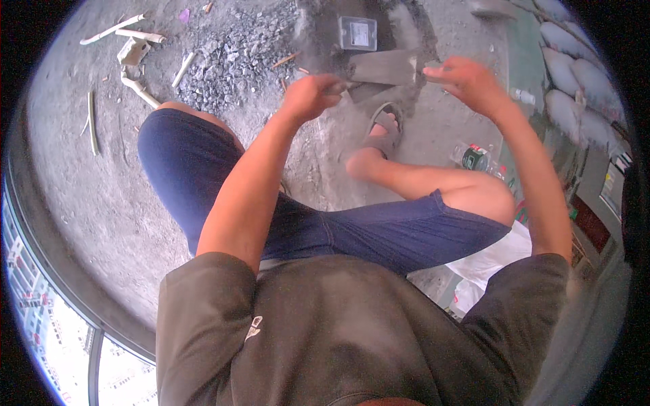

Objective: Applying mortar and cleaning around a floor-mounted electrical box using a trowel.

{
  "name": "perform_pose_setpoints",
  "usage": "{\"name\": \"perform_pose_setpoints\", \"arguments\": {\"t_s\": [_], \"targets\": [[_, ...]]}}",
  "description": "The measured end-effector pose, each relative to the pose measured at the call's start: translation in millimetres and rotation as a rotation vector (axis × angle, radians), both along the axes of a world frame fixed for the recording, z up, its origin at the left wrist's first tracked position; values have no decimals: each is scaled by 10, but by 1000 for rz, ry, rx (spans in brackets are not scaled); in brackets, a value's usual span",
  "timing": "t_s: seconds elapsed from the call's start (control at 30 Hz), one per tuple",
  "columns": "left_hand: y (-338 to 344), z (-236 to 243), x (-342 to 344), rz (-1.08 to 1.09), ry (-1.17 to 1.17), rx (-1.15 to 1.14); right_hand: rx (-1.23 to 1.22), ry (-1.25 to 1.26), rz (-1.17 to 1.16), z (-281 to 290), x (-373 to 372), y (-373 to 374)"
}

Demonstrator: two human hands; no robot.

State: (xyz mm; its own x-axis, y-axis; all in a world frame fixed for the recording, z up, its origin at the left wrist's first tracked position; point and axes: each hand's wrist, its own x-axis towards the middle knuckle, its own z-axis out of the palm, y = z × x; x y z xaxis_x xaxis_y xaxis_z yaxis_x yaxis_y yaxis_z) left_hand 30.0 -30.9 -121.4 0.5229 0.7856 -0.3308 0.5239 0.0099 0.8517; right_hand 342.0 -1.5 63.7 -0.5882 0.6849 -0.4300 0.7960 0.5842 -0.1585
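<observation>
My left hand (315, 95) is closed at the near left corner of a flat, grey rectangular plate (382, 68). What sits inside its fingers is hidden, and I cannot tell whether it is part of the plate. Beneath the plate shows a darker flat patch (369, 92), a shadow or a second piece. Off the plate's right end, my right hand (467, 81) pinches a small grey piece (432, 67) between thumb and fingers. Just beyond the plate lies a clear plastic box (358, 34) with a white label, on dark ground.
Grey gravel (233, 57) is heaped to the left, with pale pipe pieces (139, 88) farther left. My sandalled foot (386, 125) rests close below the plate. Plastic bottles (474, 157) lie by my right knee. Filled sacks (569, 74) are stacked at the far right.
</observation>
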Motion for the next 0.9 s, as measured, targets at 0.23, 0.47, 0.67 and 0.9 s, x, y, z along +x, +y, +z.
{"name": "perform_pose_setpoints", "arguments": {"t_s": [0.23, 0.47, 0.67, 0.9], "targets": [[-27, 13, 7, -114, 4, 91, 80, 44, -60, -297, -127, -282], [140, 721, -121, -630, 552, 30, -171, 442, -725, -826, -266, -541], [636, 1508, -886, -542, 532, 70, -534, 775, -1353, -1333, -884, -923], [1210, 1662, -1740, 53, 297, 293, -254, 833, -1647, -1948, -2065, -1133]]}}
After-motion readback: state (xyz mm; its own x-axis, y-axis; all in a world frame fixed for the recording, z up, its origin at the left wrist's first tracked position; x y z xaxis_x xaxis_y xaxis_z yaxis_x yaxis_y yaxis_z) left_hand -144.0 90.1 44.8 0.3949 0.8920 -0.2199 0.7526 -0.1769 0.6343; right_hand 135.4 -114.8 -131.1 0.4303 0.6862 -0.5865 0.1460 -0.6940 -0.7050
